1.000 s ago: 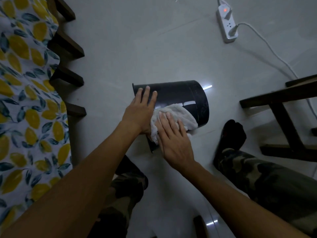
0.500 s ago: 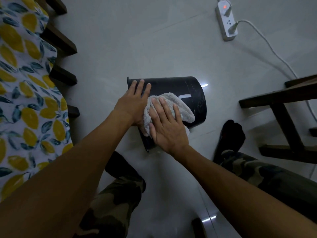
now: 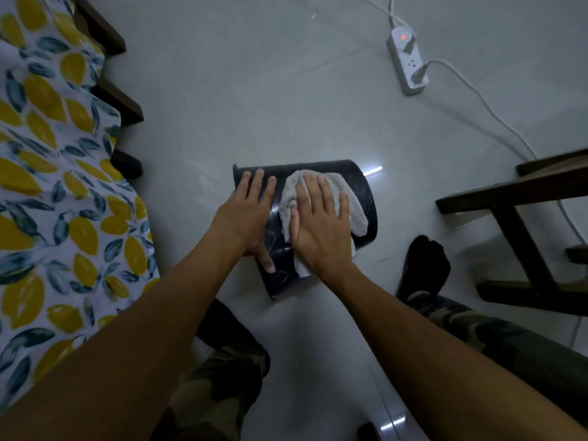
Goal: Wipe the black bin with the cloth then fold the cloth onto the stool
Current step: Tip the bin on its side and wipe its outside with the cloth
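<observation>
The black bin [image 3: 361,181] lies on its side on the pale floor in front of me, its open end to the left. My left hand [image 3: 245,218] rests flat on the bin near that end, fingers spread and thumb on the near side. My right hand [image 3: 321,230] presses the white cloth [image 3: 358,214] flat against the top of the bin, and the cloth drapes past my fingers on both sides. A dark wooden stool [image 3: 509,192] stands at the right, partly cut off by the frame edge.
A bed with a lemon-print sheet [image 3: 47,186] and dark wooden legs runs along the left. A white power strip [image 3: 407,63] with its cable lies on the floor at the far right. My camouflage trouser legs and a dark-socked foot [image 3: 423,265] flank the bin.
My right hand has slid the cloth away from me, from the bin's near side up over its top. My left hand has stayed flat on the bin.
</observation>
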The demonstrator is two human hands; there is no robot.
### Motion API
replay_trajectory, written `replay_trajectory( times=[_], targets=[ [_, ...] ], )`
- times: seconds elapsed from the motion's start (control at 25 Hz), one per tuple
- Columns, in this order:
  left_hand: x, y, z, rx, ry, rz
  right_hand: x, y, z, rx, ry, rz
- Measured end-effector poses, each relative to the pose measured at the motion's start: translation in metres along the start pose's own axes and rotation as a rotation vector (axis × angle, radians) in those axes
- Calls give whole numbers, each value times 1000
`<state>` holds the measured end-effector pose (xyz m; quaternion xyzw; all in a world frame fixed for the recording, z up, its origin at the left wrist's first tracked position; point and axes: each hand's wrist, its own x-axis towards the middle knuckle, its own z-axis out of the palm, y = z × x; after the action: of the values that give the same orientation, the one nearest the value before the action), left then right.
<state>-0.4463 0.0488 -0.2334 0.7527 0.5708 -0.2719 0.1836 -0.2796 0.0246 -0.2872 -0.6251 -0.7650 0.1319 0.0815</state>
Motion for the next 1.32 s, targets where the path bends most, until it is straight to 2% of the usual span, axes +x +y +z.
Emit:
replay_trajectory(
  times=[0.6, 0.68, 0.84, 0.92, 0.96, 1.0, 1.08, 1.12, 1.2, 1.24, 1.32],
  targets=[
    [-2, -1, -8, 28, -8, 2, 44, 42, -15, 14, 24, 178],
    [-3, 0, -8, 23, 0, 15, 53, 69, -16, 120, 7, 326],
    [-8, 8, -5, 14, 9, 3, 48, 139, -37, 470, 58, 933],
    [-11, 12, -7, 10, 12, -5, 38, 150, -64, 593, 125, 1061],
    [-13, 13, -7, 7, 11, -9, 35, 145, -77, 602, 181, 1023],
    [-15, 14, -8, 4, 8, -11, 32, 134, -88, 582, 233, 908],
    [-15, 16, -8, 3, 13, -18, 23, 102, -94, 485, 333, 536],
    [-14, 16, -8, -2, 16, -20, 15, 81, -89, 411, 322, 321],
    [-12, 14, -4, -41, 38, -19, -3, 33, -66, 236, 151, -36],
    [-12, 13, -1, -80, 51, -20, -12, 12, -49, 163, 36, -158],
    [-14, 14, 6, -135, 68, -23, -24, -14, -16, 71, -72, -224]
  ],
)
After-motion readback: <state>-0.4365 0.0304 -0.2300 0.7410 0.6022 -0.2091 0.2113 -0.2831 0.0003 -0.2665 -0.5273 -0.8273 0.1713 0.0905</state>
